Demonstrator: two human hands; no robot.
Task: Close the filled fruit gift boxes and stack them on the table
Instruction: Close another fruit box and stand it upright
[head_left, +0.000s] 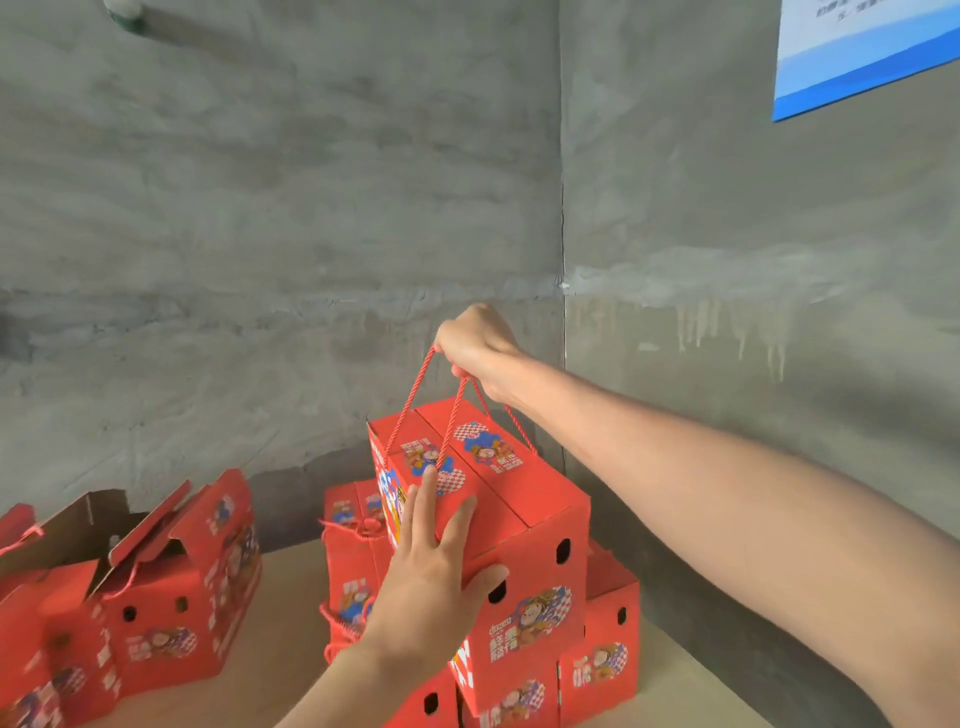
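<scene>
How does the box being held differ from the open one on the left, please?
The held box has its flaps shut; the left box has flaps standing up. The held box is tilted, its rope handle in the right hand, left hand flat against it; the left box sits on the table. Both are red.

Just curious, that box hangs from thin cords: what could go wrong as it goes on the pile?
The closed box hangs tilted from thin rope handles held only by the right hand, so it might swing or slip. The left hand only presses flat against its side, so steadying may be weak. The stacked boxes beneath look unevenly lined up, so an off-centre landing could topple them.
</scene>
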